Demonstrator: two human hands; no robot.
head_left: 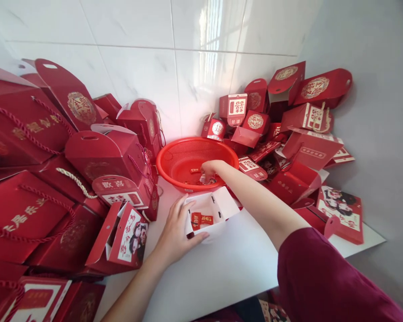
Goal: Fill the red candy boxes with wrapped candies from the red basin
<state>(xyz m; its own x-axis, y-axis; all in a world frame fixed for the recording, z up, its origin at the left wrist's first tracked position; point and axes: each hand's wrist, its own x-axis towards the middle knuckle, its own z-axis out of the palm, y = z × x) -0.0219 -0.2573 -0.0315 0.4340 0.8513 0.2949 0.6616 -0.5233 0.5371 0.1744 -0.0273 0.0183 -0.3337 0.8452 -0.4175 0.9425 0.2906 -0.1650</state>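
My left hand (177, 228) grips a small open gift box (208, 201) by its left side, thumb along the near edge. The box has a white inside, its flap folded out to the right. Small red packets with gold writing (203, 219) lie in its bottom. My right hand (211, 170) reaches down into a red plastic basket (168, 167), its fingers curled together over small shiny wrapped pieces (206, 180). What they pinch cannot be made out. Another little red packet (195, 170) lies in the basket, left of those fingers.
Red gift boxes with rope handles (104, 156) are stacked along the left. More red boxes, some open (295, 179), are heaped at the right. A white table (221, 273) lies under everything, against a tiled wall (137, 76) behind.
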